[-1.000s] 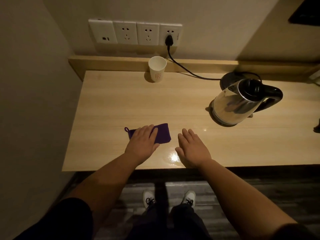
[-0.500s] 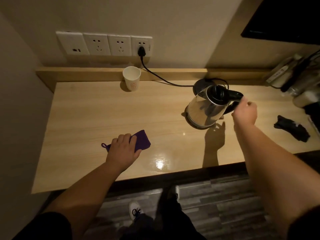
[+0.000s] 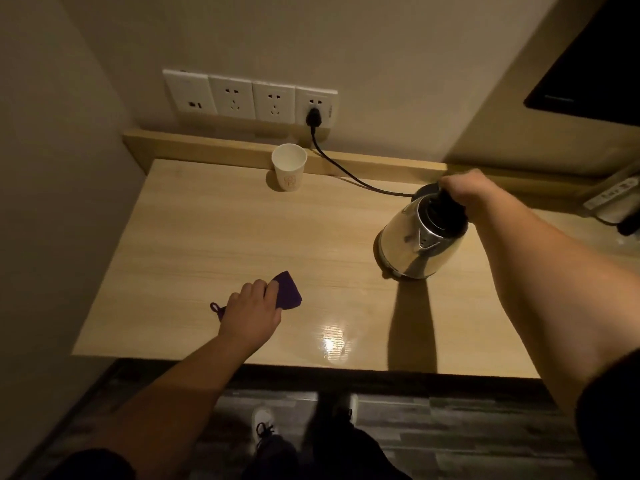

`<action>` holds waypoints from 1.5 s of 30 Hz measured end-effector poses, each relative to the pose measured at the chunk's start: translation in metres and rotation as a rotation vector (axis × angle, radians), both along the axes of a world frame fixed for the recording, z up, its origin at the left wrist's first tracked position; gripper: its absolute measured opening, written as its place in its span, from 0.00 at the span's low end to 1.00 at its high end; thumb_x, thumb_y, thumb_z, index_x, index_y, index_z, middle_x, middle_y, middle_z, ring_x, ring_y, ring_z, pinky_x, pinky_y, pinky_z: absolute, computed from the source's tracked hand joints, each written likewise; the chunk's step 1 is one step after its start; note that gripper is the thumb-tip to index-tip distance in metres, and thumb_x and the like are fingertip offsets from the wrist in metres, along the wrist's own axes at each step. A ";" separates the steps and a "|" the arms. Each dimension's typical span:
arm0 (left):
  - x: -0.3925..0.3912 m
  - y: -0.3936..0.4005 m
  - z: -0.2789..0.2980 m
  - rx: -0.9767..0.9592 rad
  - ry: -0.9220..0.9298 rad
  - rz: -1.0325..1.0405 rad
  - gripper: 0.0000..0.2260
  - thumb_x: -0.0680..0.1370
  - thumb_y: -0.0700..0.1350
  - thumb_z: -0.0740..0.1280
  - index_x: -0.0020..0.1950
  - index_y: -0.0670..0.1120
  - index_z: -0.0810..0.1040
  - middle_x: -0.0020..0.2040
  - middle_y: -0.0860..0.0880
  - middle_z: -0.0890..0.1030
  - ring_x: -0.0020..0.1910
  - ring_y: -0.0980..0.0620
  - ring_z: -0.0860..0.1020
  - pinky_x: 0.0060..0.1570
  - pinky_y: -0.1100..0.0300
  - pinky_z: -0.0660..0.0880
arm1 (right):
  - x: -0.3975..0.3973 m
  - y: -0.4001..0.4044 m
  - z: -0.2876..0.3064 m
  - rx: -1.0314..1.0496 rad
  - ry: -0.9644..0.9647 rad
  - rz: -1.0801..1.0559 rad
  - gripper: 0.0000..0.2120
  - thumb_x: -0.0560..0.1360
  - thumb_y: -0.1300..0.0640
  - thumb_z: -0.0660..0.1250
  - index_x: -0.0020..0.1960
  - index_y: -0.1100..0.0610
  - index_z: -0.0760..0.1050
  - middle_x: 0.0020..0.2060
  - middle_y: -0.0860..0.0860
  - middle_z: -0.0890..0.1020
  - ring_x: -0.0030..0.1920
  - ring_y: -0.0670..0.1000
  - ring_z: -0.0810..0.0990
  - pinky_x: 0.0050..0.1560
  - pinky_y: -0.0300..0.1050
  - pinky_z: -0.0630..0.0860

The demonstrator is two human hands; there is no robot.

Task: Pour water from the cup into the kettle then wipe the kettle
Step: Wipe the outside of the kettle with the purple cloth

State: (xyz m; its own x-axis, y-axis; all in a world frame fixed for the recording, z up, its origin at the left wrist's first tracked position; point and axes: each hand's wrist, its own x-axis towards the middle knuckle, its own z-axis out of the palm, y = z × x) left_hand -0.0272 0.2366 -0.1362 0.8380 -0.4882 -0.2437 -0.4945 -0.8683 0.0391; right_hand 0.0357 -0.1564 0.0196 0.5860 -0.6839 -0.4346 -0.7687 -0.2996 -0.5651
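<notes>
Bare forearms, dark short sleeves at the frame's lower corners, dark trousers, apparently white laced shoes.

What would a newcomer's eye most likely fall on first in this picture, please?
Probably the shiny steel kettle at the right of the wooden table, gripped at its black top by the right hand. Next, the left hand resting on a purple cloth near the front edge, and the white paper cup standing at the back.

Your light wood table carried 3 things: a white paper cup upright at the back edge, a steel kettle at right, and a purple cloth near the front, all well apart.
</notes>
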 end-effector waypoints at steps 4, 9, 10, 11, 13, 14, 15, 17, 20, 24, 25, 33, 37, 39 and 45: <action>-0.010 -0.010 0.004 -0.043 0.032 0.091 0.19 0.73 0.44 0.69 0.62 0.39 0.75 0.48 0.40 0.76 0.41 0.41 0.75 0.35 0.49 0.75 | 0.025 0.015 -0.001 -0.044 0.044 0.117 0.28 0.75 0.52 0.71 0.70 0.56 0.62 0.49 0.58 0.73 0.44 0.57 0.75 0.48 0.54 0.74; -0.017 -0.030 0.002 -0.152 0.153 0.284 0.22 0.79 0.48 0.61 0.71 0.42 0.65 0.59 0.42 0.72 0.52 0.44 0.73 0.48 0.50 0.74 | 0.041 0.022 -0.001 -0.136 0.100 0.359 0.17 0.75 0.55 0.69 0.61 0.57 0.69 0.45 0.58 0.76 0.45 0.59 0.77 0.54 0.58 0.79; -0.019 -0.037 0.004 -0.219 0.181 0.322 0.22 0.79 0.49 0.60 0.71 0.43 0.64 0.60 0.42 0.72 0.53 0.45 0.74 0.49 0.51 0.73 | 0.040 0.022 -0.002 -0.147 0.094 0.386 0.16 0.75 0.54 0.69 0.60 0.56 0.70 0.44 0.57 0.76 0.43 0.58 0.77 0.53 0.57 0.79; -0.022 -0.045 0.007 -0.301 0.212 0.354 0.22 0.79 0.50 0.60 0.72 0.44 0.63 0.61 0.43 0.72 0.53 0.46 0.74 0.50 0.51 0.73 | 0.038 0.020 -0.003 -0.147 0.082 0.410 0.16 0.75 0.54 0.69 0.60 0.56 0.70 0.44 0.57 0.76 0.42 0.57 0.77 0.52 0.56 0.80; -0.026 -0.063 0.019 -0.483 0.265 0.397 0.24 0.80 0.50 0.60 0.74 0.46 0.62 0.64 0.45 0.72 0.55 0.49 0.74 0.51 0.55 0.73 | 0.032 0.016 -0.008 -0.137 0.027 0.469 0.18 0.75 0.53 0.69 0.62 0.54 0.69 0.44 0.55 0.76 0.42 0.56 0.77 0.48 0.54 0.79; -0.028 -0.074 0.026 -0.572 0.281 0.407 0.24 0.80 0.51 0.61 0.75 0.47 0.61 0.64 0.46 0.72 0.55 0.50 0.74 0.51 0.56 0.73 | 0.027 0.012 -0.009 -0.129 -0.015 0.505 0.19 0.75 0.53 0.69 0.64 0.53 0.69 0.43 0.53 0.75 0.42 0.55 0.76 0.46 0.52 0.79; -0.028 -0.085 0.035 -0.650 0.291 0.411 0.24 0.80 0.51 0.61 0.75 0.49 0.61 0.65 0.47 0.72 0.56 0.52 0.74 0.52 0.57 0.72 | 0.022 0.009 -0.010 -0.113 -0.063 0.542 0.21 0.75 0.53 0.69 0.65 0.52 0.69 0.44 0.51 0.75 0.42 0.53 0.76 0.45 0.50 0.78; -0.026 -0.110 0.055 -0.769 0.289 0.413 0.24 0.80 0.52 0.60 0.75 0.52 0.61 0.65 0.49 0.72 0.56 0.54 0.74 0.53 0.57 0.72 | 0.012 0.002 -0.009 -0.070 -0.146 0.607 0.23 0.75 0.53 0.69 0.68 0.51 0.69 0.48 0.51 0.76 0.44 0.51 0.76 0.43 0.46 0.76; -0.016 -0.145 0.081 -0.880 0.248 0.398 0.22 0.80 0.54 0.60 0.74 0.54 0.62 0.66 0.51 0.71 0.55 0.56 0.72 0.49 0.64 0.69 | -0.004 -0.011 -0.007 -0.034 -0.220 0.653 0.23 0.76 0.53 0.68 0.70 0.49 0.68 0.55 0.51 0.76 0.49 0.53 0.77 0.44 0.45 0.75; -0.001 -0.188 0.102 -0.966 0.210 0.341 0.22 0.80 0.55 0.59 0.73 0.55 0.62 0.66 0.54 0.67 0.54 0.58 0.73 0.44 0.71 0.69 | -0.022 -0.033 -0.004 0.037 -0.283 0.597 0.23 0.76 0.53 0.69 0.70 0.46 0.70 0.54 0.50 0.77 0.49 0.53 0.79 0.44 0.44 0.76; 0.001 -0.198 0.104 -0.973 0.199 0.319 0.22 0.80 0.55 0.59 0.73 0.55 0.62 0.67 0.54 0.66 0.53 0.58 0.73 0.44 0.70 0.70 | -0.026 -0.038 -0.004 0.063 -0.305 0.564 0.21 0.77 0.53 0.68 0.70 0.46 0.70 0.52 0.49 0.78 0.48 0.51 0.80 0.43 0.42 0.75; 0.004 -0.257 0.101 -0.738 -0.061 0.013 0.22 0.79 0.57 0.55 0.73 0.60 0.58 0.65 0.48 0.69 0.59 0.49 0.70 0.48 0.55 0.75 | -0.049 -0.045 -0.011 0.184 -0.436 0.403 0.17 0.81 0.51 0.63 0.69 0.48 0.69 0.59 0.52 0.77 0.53 0.50 0.81 0.47 0.46 0.81; 0.008 -0.265 0.102 -0.662 -0.187 -0.027 0.20 0.79 0.59 0.53 0.70 0.55 0.64 0.64 0.44 0.70 0.58 0.46 0.71 0.48 0.54 0.74 | -0.050 -0.043 -0.013 0.205 -0.431 0.381 0.18 0.81 0.49 0.63 0.70 0.46 0.68 0.60 0.51 0.76 0.53 0.49 0.80 0.42 0.40 0.80; 0.014 -0.266 0.102 -0.621 -0.217 -0.058 0.21 0.80 0.59 0.52 0.69 0.53 0.67 0.61 0.44 0.71 0.55 0.46 0.72 0.45 0.55 0.73 | -0.050 -0.042 -0.015 0.221 -0.440 0.385 0.18 0.81 0.49 0.63 0.70 0.45 0.69 0.60 0.51 0.77 0.53 0.49 0.80 0.44 0.41 0.80; 0.042 -0.264 0.092 -0.550 -0.155 0.058 0.19 0.80 0.58 0.50 0.62 0.50 0.73 0.56 0.46 0.72 0.48 0.50 0.70 0.39 0.58 0.66 | -0.052 -0.042 -0.018 0.250 -0.476 0.383 0.16 0.81 0.53 0.63 0.68 0.46 0.70 0.60 0.53 0.78 0.53 0.49 0.82 0.52 0.46 0.81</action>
